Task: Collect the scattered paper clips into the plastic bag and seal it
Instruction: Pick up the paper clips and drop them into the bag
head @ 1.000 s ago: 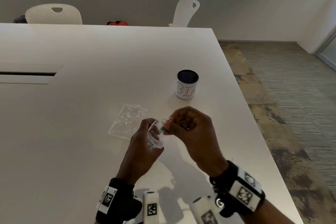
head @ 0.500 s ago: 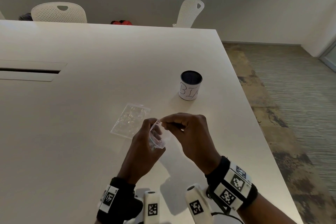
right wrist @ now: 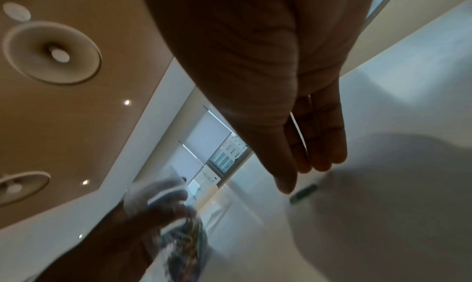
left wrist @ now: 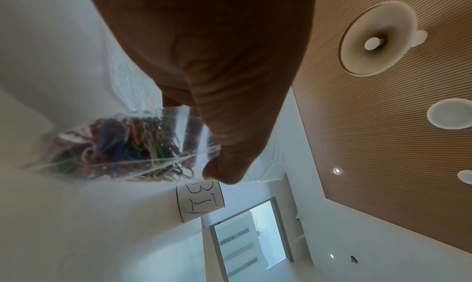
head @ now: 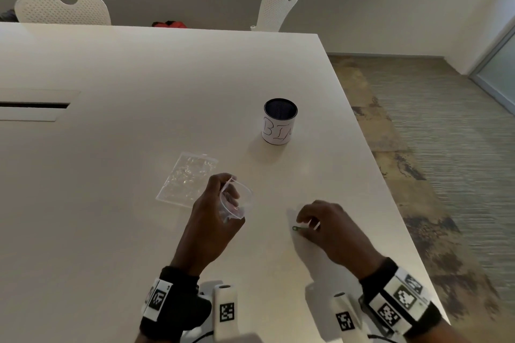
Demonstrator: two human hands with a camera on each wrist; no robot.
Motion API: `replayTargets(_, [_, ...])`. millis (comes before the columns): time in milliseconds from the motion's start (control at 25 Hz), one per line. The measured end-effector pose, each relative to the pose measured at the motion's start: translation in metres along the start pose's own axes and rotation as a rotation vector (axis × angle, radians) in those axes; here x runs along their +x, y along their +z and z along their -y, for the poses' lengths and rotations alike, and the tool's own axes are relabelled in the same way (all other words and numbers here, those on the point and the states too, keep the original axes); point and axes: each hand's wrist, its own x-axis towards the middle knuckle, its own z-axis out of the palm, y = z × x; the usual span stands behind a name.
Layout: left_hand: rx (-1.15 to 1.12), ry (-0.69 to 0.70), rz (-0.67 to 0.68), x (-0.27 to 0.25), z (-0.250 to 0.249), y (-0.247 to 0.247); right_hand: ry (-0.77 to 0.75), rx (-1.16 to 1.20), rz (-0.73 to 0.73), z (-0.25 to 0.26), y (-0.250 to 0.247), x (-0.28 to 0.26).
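Head view: we see the left hand [head: 214,220] holding the plastic bag [head: 237,203] upright just above the table [head: 111,147], its mouth propped open, while the right hand [head: 328,228] hovers low over a single green paper clip [head: 296,228] lying on the table to the right of the bag; its fingers are loosely bent and hold nothing. A second, flat clear bag [head: 188,177] lies beyond the left hand, and a cup marked BIN [head: 279,125] stands farther off. We judge the step to be collection, near its end: the next move calls for a fine pinch on a thin clip lying flat, then a carry to the bag's mouth. Left wrist view: here alone we see the bag's contents, a dense tangle of coloured paper clips [left wrist: 122,147], and the thumb [left wrist: 224,165] and fingers pinching the bag's upper edge. Right wrist view: only here do the straightened fingers [right wrist: 316,145] show from below, close together, tips just short of the clip; the bag appears blurred.
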Motion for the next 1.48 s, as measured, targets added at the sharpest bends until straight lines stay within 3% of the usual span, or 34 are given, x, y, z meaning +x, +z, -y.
replayTargets(240, [0.013, -0.003, 0.009, 0.0, -0.001, -0.001, 0.014, -0.117, -0.034, 0.007, 0.022, -0.001])
replayTargets(480, [0.015, -0.002, 0.01, 0.0, -0.002, 0.0, 0.079, -0.064, 0.098, 0.011, 0.016, -0.001])
replayTargets(640, [0.006, 0.001, 0.01, 0.0, 0.0, 0.0, 0.05, -0.149, 0.108, 0.019, 0.017, -0.004])
replayTargets(960, [-0.008, 0.004, 0.002, -0.002, 0.001, -0.001, -0.223, 0.398, -0.191, 0.078, -0.022, 0.008])
replayTargets(1080, [0.006, -0.005, 0.007, -0.004, 0.001, -0.002, -0.285, 0.514, -0.207, 0.104, -0.024, 0.017])
replayTargets(1280, [0.009, -0.028, -0.004, -0.003, 0.002, -0.003, -0.365, 0.318, -0.185, 0.117, -0.007, 0.033])
replayTargets(1400, [-0.028, -0.028, -0.003, -0.003, 0.004, -0.005, -0.33, 0.105, -0.201, 0.12, -0.01, 0.023])
replayTargets(1480, [-0.071, -0.047, 0.012, -0.003, 0.006, -0.007, -0.31, 0.025, -0.085, 0.127, -0.011, 0.011])
